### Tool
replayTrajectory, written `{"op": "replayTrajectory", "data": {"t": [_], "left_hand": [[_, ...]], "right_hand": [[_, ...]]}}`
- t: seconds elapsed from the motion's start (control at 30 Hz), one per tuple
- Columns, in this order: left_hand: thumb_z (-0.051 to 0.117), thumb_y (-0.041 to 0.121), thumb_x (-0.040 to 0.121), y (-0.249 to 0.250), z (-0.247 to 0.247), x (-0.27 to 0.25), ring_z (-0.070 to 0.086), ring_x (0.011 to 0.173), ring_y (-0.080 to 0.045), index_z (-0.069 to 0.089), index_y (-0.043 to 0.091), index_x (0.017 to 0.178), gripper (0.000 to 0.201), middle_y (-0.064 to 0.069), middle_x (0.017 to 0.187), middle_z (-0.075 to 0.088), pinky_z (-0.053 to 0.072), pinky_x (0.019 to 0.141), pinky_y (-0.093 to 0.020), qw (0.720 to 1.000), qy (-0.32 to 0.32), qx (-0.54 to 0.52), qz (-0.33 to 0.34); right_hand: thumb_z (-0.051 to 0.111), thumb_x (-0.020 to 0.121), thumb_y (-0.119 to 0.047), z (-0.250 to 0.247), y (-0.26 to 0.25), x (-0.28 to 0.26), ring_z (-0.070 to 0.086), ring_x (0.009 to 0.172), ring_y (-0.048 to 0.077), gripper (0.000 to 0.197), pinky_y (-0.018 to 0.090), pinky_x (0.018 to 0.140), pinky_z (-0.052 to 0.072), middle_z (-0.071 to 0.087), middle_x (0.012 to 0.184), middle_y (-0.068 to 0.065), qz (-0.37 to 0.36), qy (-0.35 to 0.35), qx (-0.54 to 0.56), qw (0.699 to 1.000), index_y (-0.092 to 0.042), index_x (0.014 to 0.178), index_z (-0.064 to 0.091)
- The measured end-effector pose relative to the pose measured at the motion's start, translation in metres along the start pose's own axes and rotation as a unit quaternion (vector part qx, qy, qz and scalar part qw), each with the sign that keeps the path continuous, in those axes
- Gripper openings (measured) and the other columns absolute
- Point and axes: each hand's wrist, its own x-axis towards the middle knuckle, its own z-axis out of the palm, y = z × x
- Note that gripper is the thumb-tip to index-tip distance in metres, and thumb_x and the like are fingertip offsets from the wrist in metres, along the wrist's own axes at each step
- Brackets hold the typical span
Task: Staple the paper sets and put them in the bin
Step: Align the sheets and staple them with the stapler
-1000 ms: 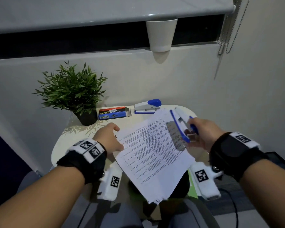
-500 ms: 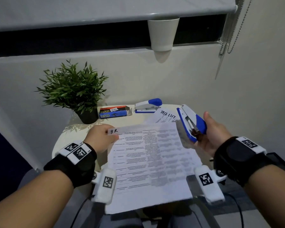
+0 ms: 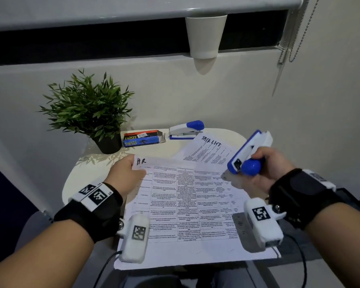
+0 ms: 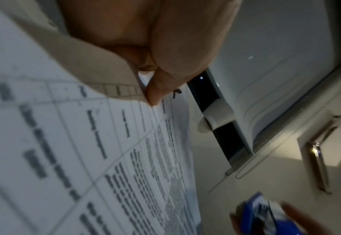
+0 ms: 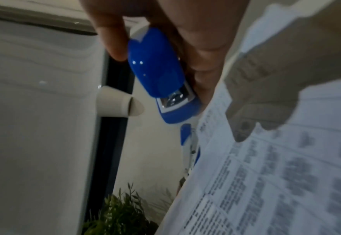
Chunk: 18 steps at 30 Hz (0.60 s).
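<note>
My left hand (image 3: 126,173) pinches the top left corner of a printed paper set (image 3: 187,206) headed "HR", held out level over my lap and the table's near edge. The thumb and fingers (image 4: 157,82) clamp that corner of the paper set (image 4: 105,159) in the left wrist view. My right hand (image 3: 264,167) grips a blue and white stapler (image 3: 247,154) just above the sheet's top right corner, its nose pointing toward me. The right wrist view shows the fingers (image 5: 113,39) wrapped round the stapler (image 5: 157,66). No bin is in view.
On the small round white table (image 3: 75,179) lie a second sheet headed "TASK LIST" (image 3: 208,152), another blue and white stapler (image 3: 185,130), a box of staples (image 3: 142,138) and a potted green plant (image 3: 92,113). A white cup (image 3: 205,36) hangs on the wall above.
The paper set has swung from tilted to square and level in front of me. My right hand has lifted the stapler off the sheet, moved it right and turned its nose toward me.
</note>
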Motion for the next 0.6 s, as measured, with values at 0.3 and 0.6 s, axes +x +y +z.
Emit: {"op": "replayTrajectory", "data": {"t": [0.3,0.6], "left_hand": [[0.052,-0.005,0.089,-0.005,0.019,-0.027,0.053,0.072,-0.023,0.058,0.034,0.067,0.045,-0.006,0.08,0.058,0.045,0.07,-0.035,0.994,0.045,-0.062,0.074],[0.052,-0.001,0.09,-0.002,0.025,-0.032,0.061,0.088,-0.029,0.057,0.04,0.071,0.045,0.002,0.086,0.063,0.05,0.085,-0.045,0.99,0.071,-0.082,0.088]], "right_hand": [[0.062,0.06,-0.056,0.063,-0.027,0.025,0.065,0.091,0.023,0.065,0.044,0.085,0.053,0.067,0.101,0.006,-0.268,0.126,-0.222,0.929,-0.021,0.115,0.056],[0.048,0.095,-0.042,0.075,-0.001,0.03,0.055,0.076,0.017,0.02,0.031,0.07,0.042,0.056,0.077,-0.009,-0.255,0.099,-0.451,0.85,-0.036,0.083,0.064]]}}
